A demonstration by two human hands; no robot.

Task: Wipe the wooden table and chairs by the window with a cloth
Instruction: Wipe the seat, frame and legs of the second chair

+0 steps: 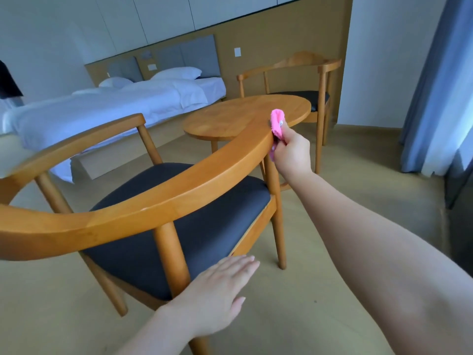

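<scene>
Floor (pixel 345 226) – light wood-tone boards, bearing all the furniture. Near chair (pixel 158 201) stands on it with its legs down and its dark seat pad bare. Round wooden table (pixel 245 114) stands just beyond the near chair; its top carries nothing, though a pink cloth (pixel 277 123) shows at its near edge, pressed against the chair's armrest end rather than lying on the table. Far chair (pixel 294 75) stands behind the table, against the wood-panelled wall. Bed (pixel 115 106) to the left – white bedding and two pillows (pixel 176 73) on it
</scene>
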